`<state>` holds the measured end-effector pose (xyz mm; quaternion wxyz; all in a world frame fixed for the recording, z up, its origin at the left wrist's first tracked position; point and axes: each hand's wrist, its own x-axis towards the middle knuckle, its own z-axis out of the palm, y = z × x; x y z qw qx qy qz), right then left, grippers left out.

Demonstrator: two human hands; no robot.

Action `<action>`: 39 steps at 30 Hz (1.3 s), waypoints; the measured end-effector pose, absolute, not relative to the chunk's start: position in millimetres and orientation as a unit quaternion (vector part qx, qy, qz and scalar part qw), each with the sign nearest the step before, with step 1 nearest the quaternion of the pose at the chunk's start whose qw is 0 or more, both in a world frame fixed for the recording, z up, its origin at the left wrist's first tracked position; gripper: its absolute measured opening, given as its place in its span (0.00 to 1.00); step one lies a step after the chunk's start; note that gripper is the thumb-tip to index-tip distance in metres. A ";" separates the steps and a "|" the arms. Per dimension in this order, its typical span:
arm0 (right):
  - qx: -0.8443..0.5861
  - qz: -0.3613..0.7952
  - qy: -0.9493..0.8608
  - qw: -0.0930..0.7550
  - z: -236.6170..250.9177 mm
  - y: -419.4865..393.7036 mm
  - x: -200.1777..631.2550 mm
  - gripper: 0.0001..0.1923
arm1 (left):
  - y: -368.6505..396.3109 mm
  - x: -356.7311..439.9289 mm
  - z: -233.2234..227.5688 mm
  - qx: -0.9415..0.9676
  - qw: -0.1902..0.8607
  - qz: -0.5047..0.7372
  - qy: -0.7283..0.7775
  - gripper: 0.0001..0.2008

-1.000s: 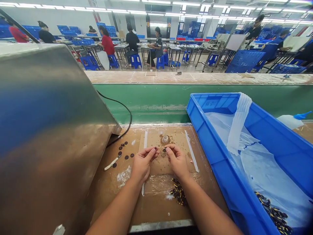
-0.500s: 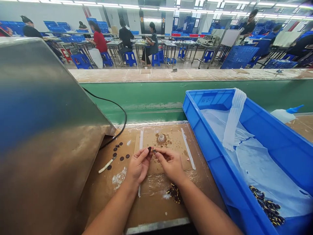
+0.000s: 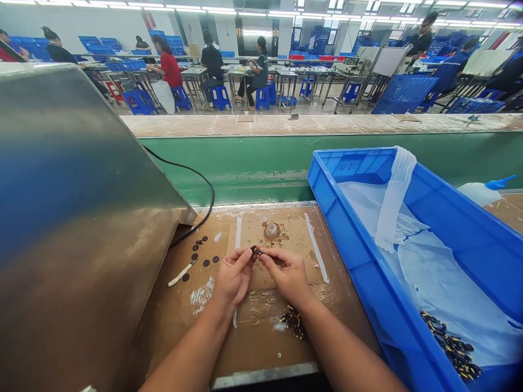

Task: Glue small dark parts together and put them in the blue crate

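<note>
Above a taped-down cardboard sheet (image 3: 296,218), my left hand (image 3: 235,275) and my right hand (image 3: 288,272) meet fingertip to fingertip. Both are closed in a pinch on a small dark piece with yellow bits (image 3: 255,250), largely covered by the fingers. Just beyond it, a small clear dome-shaped holder (image 3: 271,231) stands amid brown stains. A heap of similar dark-and-yellow pieces (image 3: 293,322) lies beside my right forearm. To the left are several dark round discs (image 3: 206,262) and a white-handled knife (image 3: 182,273), its tip near the discs.
A blue crate (image 3: 347,228) on the right holds white sheets (image 3: 425,267) and more dark-and-yellow pieces (image 3: 453,348). A metal housing (image 3: 81,218) with a black cable (image 3: 192,169) borders the left. Behind the crate lies a white bottle with a blue nozzle (image 3: 482,191). Co-workers sit beyond the green-sided bench (image 3: 245,163).
The view has shifted slightly. Both hands keep their pinch on the small dark piece, which now appears turned a little, with less of its yellow showing.
</note>
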<state>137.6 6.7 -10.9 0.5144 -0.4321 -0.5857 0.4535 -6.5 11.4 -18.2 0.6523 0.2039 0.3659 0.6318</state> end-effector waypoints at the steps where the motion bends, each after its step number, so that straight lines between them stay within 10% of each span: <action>1: -0.435 0.445 -0.591 0.513 -10.4 6.6 138.1 0.11 | 11.3 -6.4 -18.4 0.207 0.651 0.632 0.366 0.14; 39: -0.438 0.249 -0.720 0.477 -6.1 10.5 148.7 0.11 | 2.8 -7.4 -31.1 0.459 0.457 0.572 0.504 0.13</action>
